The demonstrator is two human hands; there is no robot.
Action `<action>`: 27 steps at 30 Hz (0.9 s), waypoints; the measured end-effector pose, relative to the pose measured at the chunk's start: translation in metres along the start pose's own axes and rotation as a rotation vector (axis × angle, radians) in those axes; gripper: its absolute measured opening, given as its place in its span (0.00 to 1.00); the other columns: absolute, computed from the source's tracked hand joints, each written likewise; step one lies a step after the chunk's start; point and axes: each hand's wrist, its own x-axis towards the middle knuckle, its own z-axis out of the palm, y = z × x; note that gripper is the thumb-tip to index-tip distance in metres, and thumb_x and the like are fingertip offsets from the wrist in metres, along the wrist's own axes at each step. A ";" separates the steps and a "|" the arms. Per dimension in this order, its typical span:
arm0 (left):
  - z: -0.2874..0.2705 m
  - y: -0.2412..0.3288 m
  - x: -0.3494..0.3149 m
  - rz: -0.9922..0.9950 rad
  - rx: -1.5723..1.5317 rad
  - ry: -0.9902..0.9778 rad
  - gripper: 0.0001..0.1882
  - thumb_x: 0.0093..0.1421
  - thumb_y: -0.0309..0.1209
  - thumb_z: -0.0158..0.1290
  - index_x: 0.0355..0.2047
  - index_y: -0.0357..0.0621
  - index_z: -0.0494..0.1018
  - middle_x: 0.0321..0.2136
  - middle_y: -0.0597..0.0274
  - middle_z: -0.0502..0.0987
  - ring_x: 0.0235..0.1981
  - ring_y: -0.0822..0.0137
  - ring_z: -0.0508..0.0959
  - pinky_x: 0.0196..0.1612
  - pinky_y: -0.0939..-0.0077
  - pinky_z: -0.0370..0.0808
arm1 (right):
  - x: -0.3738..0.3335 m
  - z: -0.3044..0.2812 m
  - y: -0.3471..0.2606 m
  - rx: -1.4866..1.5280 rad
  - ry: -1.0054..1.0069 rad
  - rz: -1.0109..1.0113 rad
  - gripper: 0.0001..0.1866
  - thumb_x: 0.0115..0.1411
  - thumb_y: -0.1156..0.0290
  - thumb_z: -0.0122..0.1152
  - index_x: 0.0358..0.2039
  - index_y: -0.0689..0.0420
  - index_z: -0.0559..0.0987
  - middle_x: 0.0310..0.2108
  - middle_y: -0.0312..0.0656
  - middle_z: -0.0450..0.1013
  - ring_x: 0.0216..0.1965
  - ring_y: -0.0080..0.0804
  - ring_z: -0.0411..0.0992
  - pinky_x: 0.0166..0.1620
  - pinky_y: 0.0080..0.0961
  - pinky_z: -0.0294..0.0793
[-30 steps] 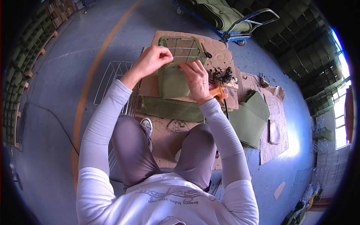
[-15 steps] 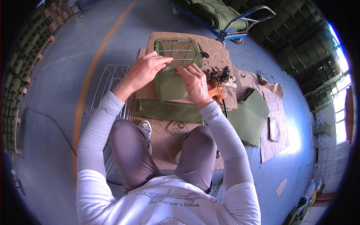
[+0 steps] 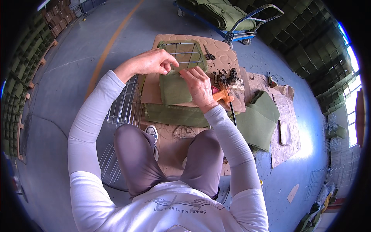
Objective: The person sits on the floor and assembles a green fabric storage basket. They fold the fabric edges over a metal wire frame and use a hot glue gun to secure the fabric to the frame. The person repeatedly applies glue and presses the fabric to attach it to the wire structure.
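Observation:
A green felt piece [image 3: 176,89] with a wire grid [image 3: 183,53] set in its far part lies in front of me on a cardboard-topped stack. My right hand [image 3: 198,84] pinches the near felt flap along its upper edge, fingertips bent over it. Just left of that, my left hand [image 3: 154,62] hovers close to the fold between grid and flap. Its fingers are curled and drawn together; whatever thin thing may be between them is too small to make out. Black-handled scissors [image 3: 209,55] lie right of the grid. An orange-handled tool [image 3: 223,94] rests beside my right wrist.
Under the cardboard [image 3: 154,87] sits a green felt block [image 3: 174,115]. Wire racks [image 3: 125,102] stand at my left. Cut felt sheets [image 3: 255,120] lie on the right. Behind is a blue trolley [image 3: 216,27] with rolled felt; stacked green felt pieces [image 3: 290,42] line the right side.
My left hand has shifted slightly up and left, its wrist turning and its elbow swinging outward. My right hand stays almost in place at the flap's edge.

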 end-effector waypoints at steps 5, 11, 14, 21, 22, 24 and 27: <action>0.002 0.001 0.000 0.001 0.037 0.044 0.19 0.50 0.20 0.55 0.45 0.33 0.77 0.23 0.62 0.77 0.27 0.71 0.76 0.35 0.72 0.74 | 0.000 0.000 -0.002 -0.004 -0.006 0.003 0.11 0.52 0.75 0.64 0.38 0.56 0.79 0.31 0.38 0.74 0.35 0.36 0.72 0.38 0.33 0.75; 0.007 0.004 0.009 -0.123 0.172 0.005 0.13 0.48 0.17 0.54 0.36 0.33 0.77 0.21 0.60 0.78 0.26 0.66 0.78 0.33 0.68 0.74 | 0.001 -0.002 -0.003 0.003 -0.022 -0.018 0.11 0.51 0.75 0.62 0.37 0.57 0.78 0.30 0.38 0.73 0.35 0.37 0.71 0.39 0.32 0.74; 0.008 0.003 0.019 -0.169 0.283 -0.066 0.12 0.47 0.16 0.54 0.35 0.34 0.77 0.22 0.58 0.79 0.27 0.63 0.80 0.33 0.66 0.75 | 0.003 -0.005 -0.003 -0.008 -0.078 -0.037 0.11 0.52 0.76 0.62 0.37 0.57 0.78 0.31 0.39 0.75 0.34 0.37 0.72 0.37 0.32 0.75; 0.005 0.004 0.010 -0.026 0.276 0.256 0.09 0.48 0.18 0.59 0.32 0.35 0.78 0.26 0.56 0.80 0.31 0.60 0.80 0.35 0.66 0.75 | 0.001 -0.006 0.000 0.016 -0.083 -0.035 0.14 0.49 0.76 0.57 0.39 0.57 0.77 0.27 0.40 0.72 0.36 0.39 0.71 0.41 0.34 0.74; 0.016 0.008 0.000 0.031 0.286 0.492 0.08 0.49 0.18 0.60 0.31 0.36 0.78 0.28 0.56 0.80 0.31 0.59 0.80 0.35 0.66 0.76 | 0.000 -0.008 0.001 0.004 -0.080 -0.035 0.15 0.49 0.76 0.57 0.39 0.57 0.77 0.28 0.40 0.72 0.36 0.39 0.71 0.41 0.34 0.74; 0.040 0.011 -0.026 0.188 0.335 0.807 0.07 0.50 0.19 0.62 0.31 0.36 0.78 0.30 0.57 0.79 0.32 0.58 0.79 0.35 0.66 0.76 | 0.001 -0.008 0.001 -0.013 -0.070 -0.036 0.15 0.49 0.76 0.57 0.40 0.58 0.77 0.28 0.40 0.72 0.36 0.39 0.71 0.42 0.34 0.73; 0.077 0.005 -0.052 0.347 0.570 0.893 0.14 0.44 0.20 0.66 0.33 0.38 0.79 0.33 0.60 0.78 0.36 0.58 0.77 0.39 0.68 0.77 | -0.001 -0.002 0.001 -0.036 -0.048 -0.038 0.16 0.47 0.79 0.58 0.39 0.58 0.78 0.33 0.41 0.76 0.36 0.39 0.73 0.41 0.33 0.75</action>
